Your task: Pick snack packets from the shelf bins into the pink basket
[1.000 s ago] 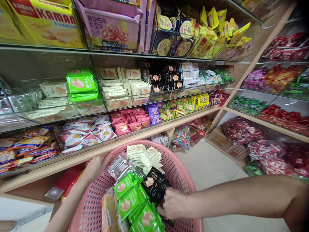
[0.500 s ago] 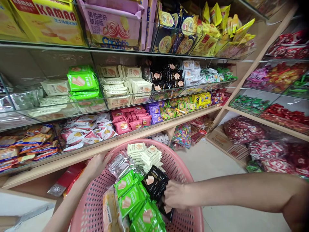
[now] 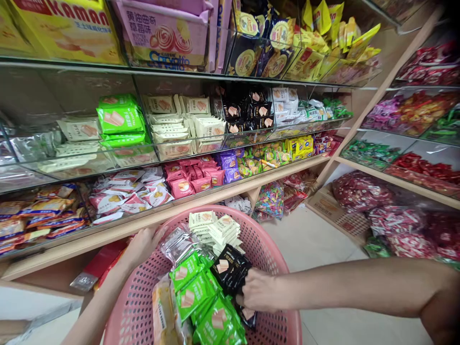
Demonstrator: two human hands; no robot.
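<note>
A pink perforated plastic basket (image 3: pixel 268 242) takes up the lower middle of the view. My left hand (image 3: pixel 143 245) is closed on its left rim, with the fingertips partly hidden. Inside, my right hand (image 3: pixel 259 290) curls around black dry-cake packets (image 3: pixel 230 268); its fingertips are hidden among them. Beside these packets lie green packets (image 3: pixel 201 292), cream packets (image 3: pixel 224 232) and silver packets (image 3: pixel 179 247). A yellowish wrapped pack (image 3: pixel 163 311) leans against the left inner side.
Glass-fronted shelves (image 3: pixel 201 206) of wrapped snacks stretch across the back, just beyond the basket. More shelves of sweets (image 3: pixel 377 155) stand at the right. On the floor there are bags of sweets (image 3: pixel 362 194) and a cardboard box (image 3: pixel 334 213). A red pack (image 3: pixel 98 261) lies under the lower shelf.
My right hand has shifted very slightly left and stays closed at the black packets. The whole view has drifted a little; my left hand keeps its place on the rim.
</note>
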